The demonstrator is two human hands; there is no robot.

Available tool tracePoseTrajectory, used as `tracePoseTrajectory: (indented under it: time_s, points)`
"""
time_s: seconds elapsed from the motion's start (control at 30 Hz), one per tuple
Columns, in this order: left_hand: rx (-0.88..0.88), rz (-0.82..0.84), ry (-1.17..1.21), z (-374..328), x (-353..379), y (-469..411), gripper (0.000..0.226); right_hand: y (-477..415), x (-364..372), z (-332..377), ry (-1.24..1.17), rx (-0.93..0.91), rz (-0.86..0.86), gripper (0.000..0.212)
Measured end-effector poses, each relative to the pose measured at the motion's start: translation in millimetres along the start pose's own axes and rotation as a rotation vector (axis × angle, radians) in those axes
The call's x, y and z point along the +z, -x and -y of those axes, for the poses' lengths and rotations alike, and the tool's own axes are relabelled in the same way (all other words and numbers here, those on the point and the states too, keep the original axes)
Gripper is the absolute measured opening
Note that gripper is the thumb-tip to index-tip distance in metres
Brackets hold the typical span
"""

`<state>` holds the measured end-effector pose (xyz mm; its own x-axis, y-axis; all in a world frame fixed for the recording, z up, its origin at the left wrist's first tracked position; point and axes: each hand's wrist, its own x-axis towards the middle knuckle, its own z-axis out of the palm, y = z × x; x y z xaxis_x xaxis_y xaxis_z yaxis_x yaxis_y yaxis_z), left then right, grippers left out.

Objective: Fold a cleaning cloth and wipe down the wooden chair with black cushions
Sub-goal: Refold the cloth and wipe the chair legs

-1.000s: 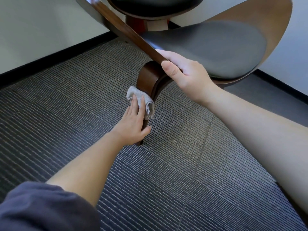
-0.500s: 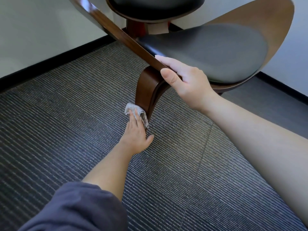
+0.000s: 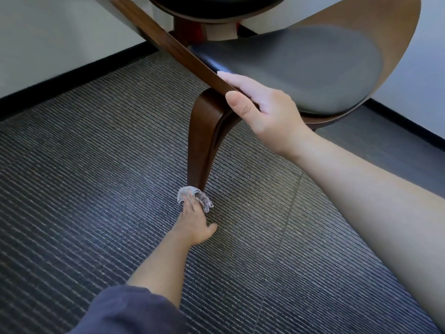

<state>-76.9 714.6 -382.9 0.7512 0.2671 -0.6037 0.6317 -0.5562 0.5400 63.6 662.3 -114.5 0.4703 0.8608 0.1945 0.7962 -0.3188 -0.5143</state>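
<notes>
A left hand (image 3: 193,225) reaches low and forward. Its fingers (image 3: 189,204) lie straight and close together, thumb splayed aside, pressing a crumpled grey cloth (image 3: 204,200). The cloth sits at the foot of the chair leg (image 3: 204,136), just beyond the fingertips, where wood meets the carpet (image 3: 96,165). Blur hides whether the cloth wraps the foot. The leg's long axis rises from the hand up to the seat. Up there, the right hand (image 3: 262,109) curls round the wooden rim (image 3: 183,54) beside the black cushion (image 3: 301,68). Pale walls (image 3: 48,32) stand behind.
</notes>
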Motion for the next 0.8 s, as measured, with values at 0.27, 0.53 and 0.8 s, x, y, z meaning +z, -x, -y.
tracePoseTrajectory:
  time_s: [0.27,0.53,0.8]
  points:
    - [-0.056,0.152,-0.080,14,-4,-5,0.114,0,1,0,0.002,0.005,0.002,0.062]
    - [0.169,-0.058,-0.074,9,-17,16,0.109,1,0,2,0.014,0.008,0.002,0.061]
    - [0.275,-0.225,-0.111,0,-34,29,0.109,2,0,2,0.007,0.013,-0.002,0.061]
